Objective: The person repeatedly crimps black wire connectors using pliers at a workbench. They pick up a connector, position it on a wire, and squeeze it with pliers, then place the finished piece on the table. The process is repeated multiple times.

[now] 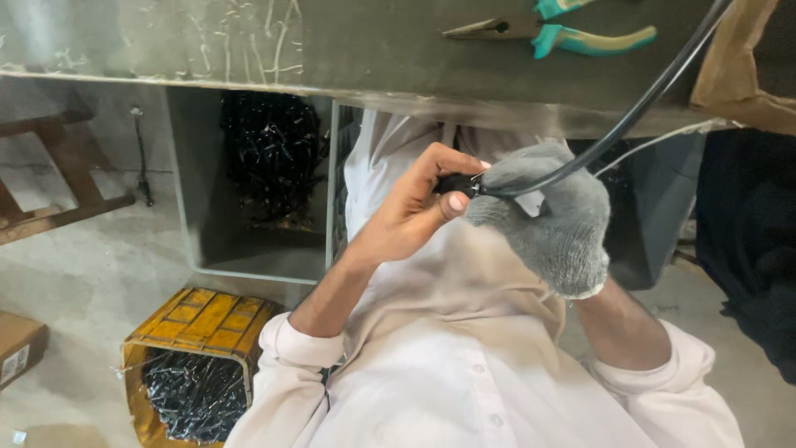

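My left hand [419,207] is bare and pinches a small black part [456,183] at the end of a black cable [630,116]. My right hand [551,216] wears a grey knit glove and is closed around the same cable end, touching the left fingers. The cable runs up and to the right over the edge of a grey metal table [373,50]. Both hands are held in front of my white shirt, just below the table edge.
Pliers with teal handles [572,35] lie on the table top. A yellow crate [199,319] lined with black plastic stands on the floor at lower left. A grey bin [249,178] of black parts sits under the table. A cardboard box [18,348] is at far left.
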`<control>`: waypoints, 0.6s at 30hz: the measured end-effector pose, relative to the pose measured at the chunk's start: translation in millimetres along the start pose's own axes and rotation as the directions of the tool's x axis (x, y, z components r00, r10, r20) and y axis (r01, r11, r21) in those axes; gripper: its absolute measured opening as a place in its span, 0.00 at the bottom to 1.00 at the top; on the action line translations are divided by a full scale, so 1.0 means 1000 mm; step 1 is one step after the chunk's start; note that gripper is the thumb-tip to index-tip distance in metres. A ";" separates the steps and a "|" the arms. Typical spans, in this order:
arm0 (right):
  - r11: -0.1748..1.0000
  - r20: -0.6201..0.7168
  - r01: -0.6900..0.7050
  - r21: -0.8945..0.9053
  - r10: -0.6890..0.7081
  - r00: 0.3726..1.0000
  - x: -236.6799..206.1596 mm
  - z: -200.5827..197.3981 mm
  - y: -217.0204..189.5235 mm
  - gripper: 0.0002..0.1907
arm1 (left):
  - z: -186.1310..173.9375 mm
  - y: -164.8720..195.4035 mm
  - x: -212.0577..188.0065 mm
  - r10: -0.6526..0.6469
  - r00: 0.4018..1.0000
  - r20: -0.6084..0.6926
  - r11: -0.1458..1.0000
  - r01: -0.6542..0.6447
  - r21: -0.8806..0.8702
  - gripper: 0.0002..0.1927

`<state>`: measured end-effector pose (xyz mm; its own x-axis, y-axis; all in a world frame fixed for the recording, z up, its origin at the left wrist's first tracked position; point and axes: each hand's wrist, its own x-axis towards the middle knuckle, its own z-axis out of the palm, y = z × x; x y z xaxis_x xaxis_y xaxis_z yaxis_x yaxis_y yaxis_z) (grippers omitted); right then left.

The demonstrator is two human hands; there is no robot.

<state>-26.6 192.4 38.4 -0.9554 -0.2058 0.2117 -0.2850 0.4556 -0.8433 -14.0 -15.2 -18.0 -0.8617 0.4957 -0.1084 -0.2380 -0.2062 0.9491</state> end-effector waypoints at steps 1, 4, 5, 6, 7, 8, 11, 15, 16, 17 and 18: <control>0.998 -0.052 -0.042 0.036 0.044 0.998 -0.004 0.002 0.001 0.15 | 0.002 0.002 0.002 0.027 1.000 -0.002 0.999 -0.027 0.034 0.16; 0.978 -0.078 -0.209 0.007 0.209 0.975 -0.018 0.003 0.007 0.13 | 0.010 0.008 0.009 -0.138 0.990 -0.019 0.928 0.136 0.347 0.18; 0.965 -0.077 -0.260 -0.026 0.257 0.963 -0.021 0.004 0.012 0.13 | 0.009 0.010 0.014 -0.092 0.996 0.005 0.959 0.087 0.271 0.18; 0.955 -0.050 -0.293 0.039 0.294 0.954 -0.022 0.005 0.019 0.18 | 0.008 0.011 0.018 -0.049 0.998 0.034 0.981 0.041 0.191 0.19; 0.933 -0.017 -0.345 0.097 0.349 0.937 -0.025 0.005 0.024 0.23 | 0.008 0.012 0.021 -0.018 0.998 0.067 0.996 0.012 0.091 0.19; 0.906 0.012 -0.397 0.148 0.400 0.917 -0.027 0.003 0.029 0.28 | 0.007 0.012 0.024 -0.138 0.987 0.080 0.990 0.135 0.035 0.19; 0.874 0.028 -0.437 0.214 0.442 0.897 -0.024 0.010 0.041 0.25 | 0.009 0.009 0.026 -0.240 0.969 0.061 0.971 0.239 0.018 0.18; 0.868 0.026 -0.472 0.157 0.474 0.880 -0.011 0.017 0.036 0.18 | 0.022 0.007 0.019 0.087 0.994 -0.068 0.941 -0.060 0.334 0.15; 0.863 0.037 -0.492 0.111 0.491 0.870 -0.005 0.013 0.034 0.19 | 0.023 0.008 0.018 0.145 0.986 -0.082 0.903 -0.098 0.419 0.13; 0.854 0.056 -0.516 0.067 0.513 0.857 0.000 0.010 0.030 0.19 | 0.021 0.011 0.017 0.115 0.990 -0.086 0.930 -0.077 0.360 0.14; 0.947 0.065 -0.320 0.010 0.319 0.945 0.005 0.001 0.028 0.17 | 0.018 0.015 0.016 0.076 0.993 -0.090 0.954 -0.046 0.296 0.14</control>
<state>-39.0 203.3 15.3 -0.9892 -0.1060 -0.1012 0.0368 0.4886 -0.8717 -23.5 5.2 -0.6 -0.9140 0.4010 -0.0623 -0.0550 0.0298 0.9980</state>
